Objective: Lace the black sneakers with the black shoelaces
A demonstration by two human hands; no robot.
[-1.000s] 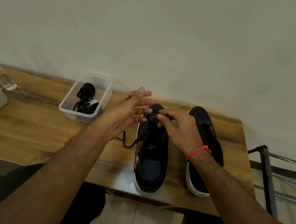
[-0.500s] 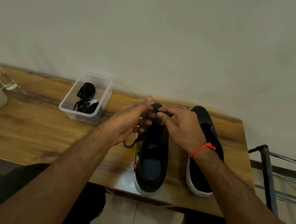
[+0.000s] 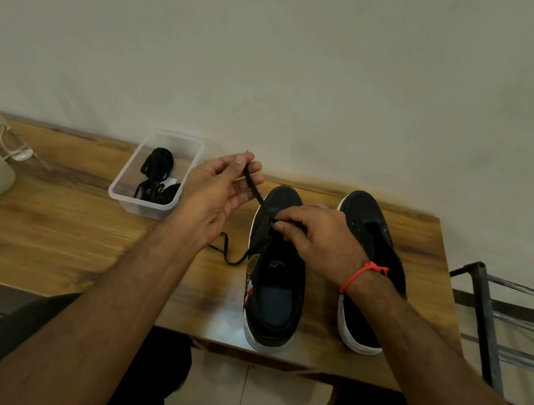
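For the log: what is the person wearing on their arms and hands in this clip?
Both forearms are bare, with no sleeves in view and no gloves. The right hand has a thin red-orange thread bracelet tied round the wrist, its knot ends sticking out. The left hand and its wrist carry nothing: no ring, watch or band shows.
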